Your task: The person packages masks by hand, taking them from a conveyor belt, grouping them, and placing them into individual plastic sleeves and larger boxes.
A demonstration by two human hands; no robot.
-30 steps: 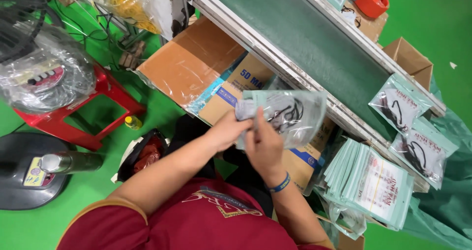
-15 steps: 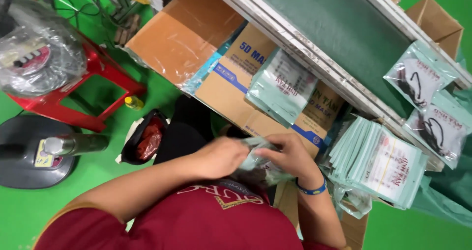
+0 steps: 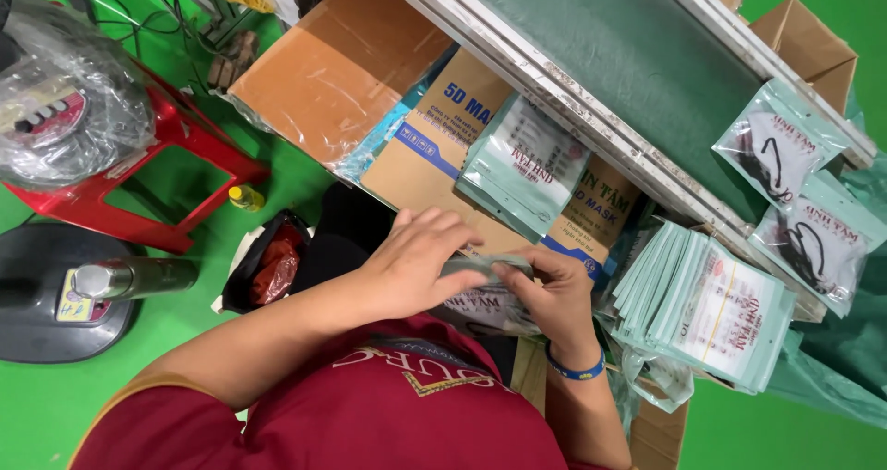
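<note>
My left hand (image 3: pixel 418 265) and my right hand (image 3: pixel 557 296) are together in front of my chest, both closed on a pale green mask packet (image 3: pixel 488 290) held low over my lap. A second filled packet (image 3: pixel 522 167) lies on the cardboard box (image 3: pixel 420 165) just beyond my hands. A thick stack of flat green-and-white packets (image 3: pixel 711 305) rests to the right of my right hand. Two filled packets (image 3: pixel 802 193) with black masks inside lie on the dark green conveyor belt (image 3: pixel 637 54).
A red plastic stool (image 3: pixel 180 170) holds a plastic-wrapped device (image 3: pixel 69 109) at the left. A black round base with a metal cylinder (image 3: pixel 83 290) sits on the green floor. An open brown box (image 3: pixel 808 40) stands at the far right. A small yellow bottle (image 3: pixel 245 197) lies by the stool.
A second ago my hands held a filled packet up near the conveyor. That packet now lies on the cardboard box, and my hands have dropped to my lap onto another packet.
</note>
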